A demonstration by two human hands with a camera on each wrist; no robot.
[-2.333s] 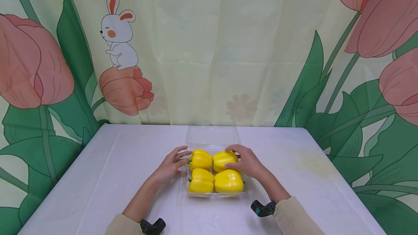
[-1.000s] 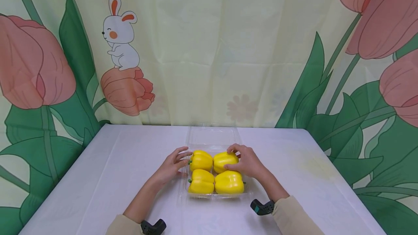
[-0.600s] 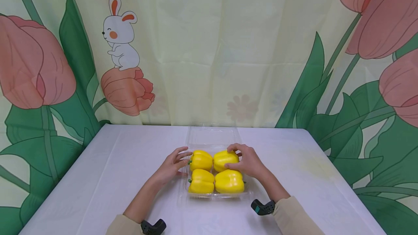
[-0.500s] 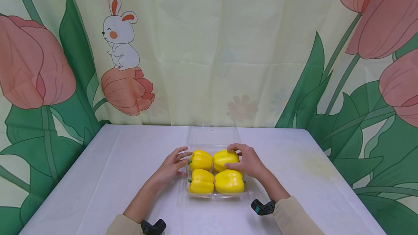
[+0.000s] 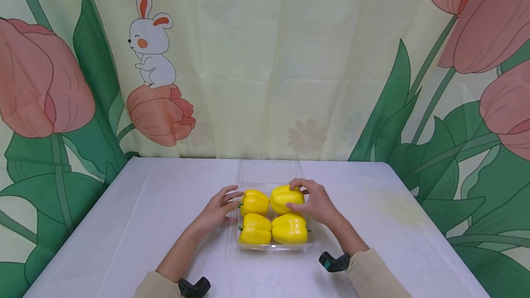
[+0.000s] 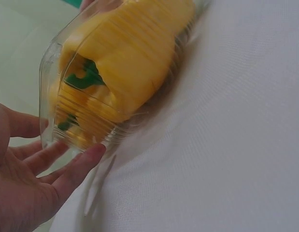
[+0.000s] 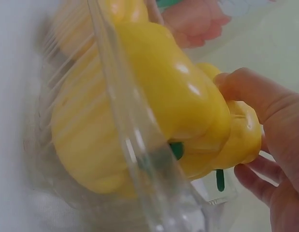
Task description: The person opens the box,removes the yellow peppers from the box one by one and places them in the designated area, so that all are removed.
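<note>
Several yellow bell peppers lie in a clear plastic clamshell box, which rests on the table. My right hand holds the back right bell pepper, thumb at the front and fingers round its far right side. This pepper sits a little higher than the others, its green stem pointing down in the right wrist view. The front right bell pepper is just before it. Across the box, my left hand touches the left wall with extended fingers, beside the back left bell pepper.
The box's transparent lid lies folded back toward the far edge. A white cloth covers the table. A printed curtain with tulips and a rabbit hangs right behind it.
The back right pepper has risen slightly with my right hand, which has also shifted a little right. The front right pepper has moved slightly left. My left hand stays in place.
</note>
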